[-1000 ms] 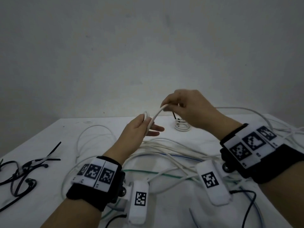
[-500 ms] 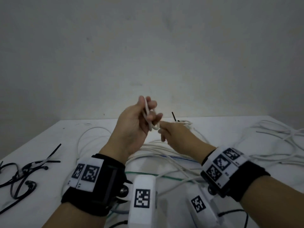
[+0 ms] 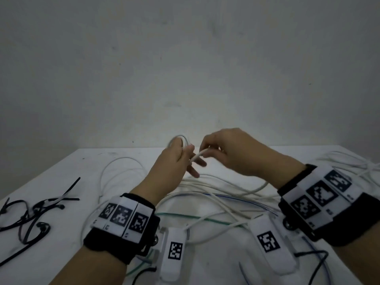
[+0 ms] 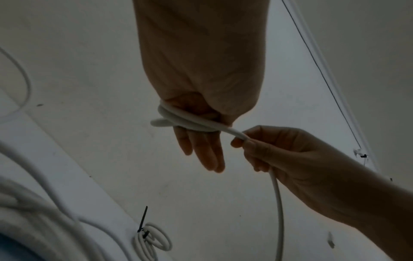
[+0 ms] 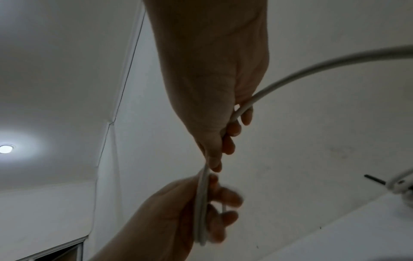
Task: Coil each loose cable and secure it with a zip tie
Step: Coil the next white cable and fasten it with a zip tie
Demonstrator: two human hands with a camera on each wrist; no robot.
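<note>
My left hand [image 3: 192, 159] is raised over the table, thumb and fingers holding a small coil of white cable [image 4: 185, 121]. The coil wraps round the base of its outstretched fingers [image 4: 205, 155]. Just to the right, my right hand [image 3: 205, 152] pinches the running length of the same cable [image 3: 197, 157] close to the coil. Past the right hand's fingers the cable [image 5: 290, 76] arcs away and drops to the table. The left hand's grip on the loops [image 5: 201, 203] shows in the right wrist view.
A finished white coil with a black zip tie [image 4: 152, 242] lies near the table's far edge. Several black zip ties [image 3: 35, 212] lie at the left. Loose white, green [image 3: 185, 217] and blue [image 3: 236, 199] cables tangle under my wrists; more white cable [image 3: 349, 161] lies at right.
My right hand swung down under the left hand and back up to its right, laying another turn of white cable round the left fingers. The left hand kept its hold.
</note>
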